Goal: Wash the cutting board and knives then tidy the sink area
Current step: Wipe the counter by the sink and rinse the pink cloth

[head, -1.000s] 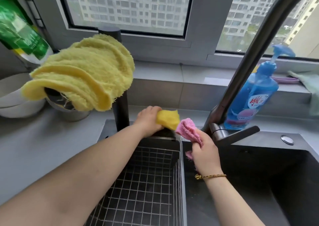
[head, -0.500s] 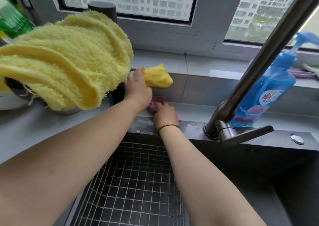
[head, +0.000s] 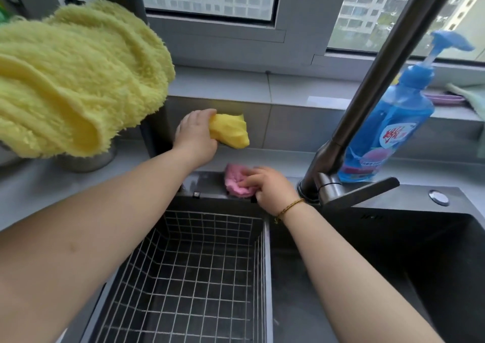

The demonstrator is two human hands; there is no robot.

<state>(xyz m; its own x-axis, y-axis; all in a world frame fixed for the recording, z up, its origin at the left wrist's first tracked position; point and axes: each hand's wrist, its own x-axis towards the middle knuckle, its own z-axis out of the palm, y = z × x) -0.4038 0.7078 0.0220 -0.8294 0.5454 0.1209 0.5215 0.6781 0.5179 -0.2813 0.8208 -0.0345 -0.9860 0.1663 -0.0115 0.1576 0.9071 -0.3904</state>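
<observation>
My left hand [head: 195, 135] clenched yellow cloth [head: 231, 133]; right hand [head: 265, 188] clutched pink cloth [head: 237, 182] on sink rim [head: 207, 185] (looked wet): risked sliding in.

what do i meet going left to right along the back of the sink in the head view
fluffy yellow towel → left hand holding yellow cloth → right hand holding pink cloth → faucet base → blue soap bottle

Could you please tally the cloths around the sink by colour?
Yellow: 2, fluffy towel and small cloth gripped by left hand
Pink: 1, pink cloth under right hand
Pale green: 1, green cloth on sill
Total: 4
</observation>
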